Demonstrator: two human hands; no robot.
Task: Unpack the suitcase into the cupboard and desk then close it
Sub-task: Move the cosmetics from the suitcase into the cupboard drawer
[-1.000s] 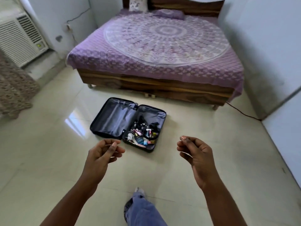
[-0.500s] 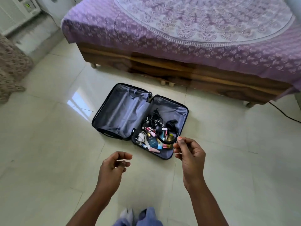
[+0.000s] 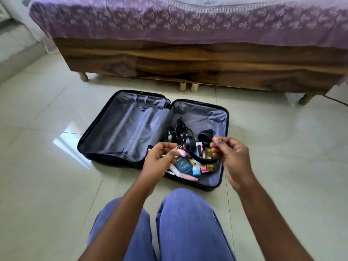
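We see the suitcase (image 3: 150, 134) open flat on the floor before the bed (image 3: 188, 59), long axis running away from us. Its right half holds the small items (image 3: 190, 164). Both hands hover over them, loosely curled, holding nothing: left hand (image 3: 160, 161) nearer, right hand (image 3: 231, 157) beside.

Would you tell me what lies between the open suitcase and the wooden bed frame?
In the head view, only bare floor tile separates suitcase and bed frame.
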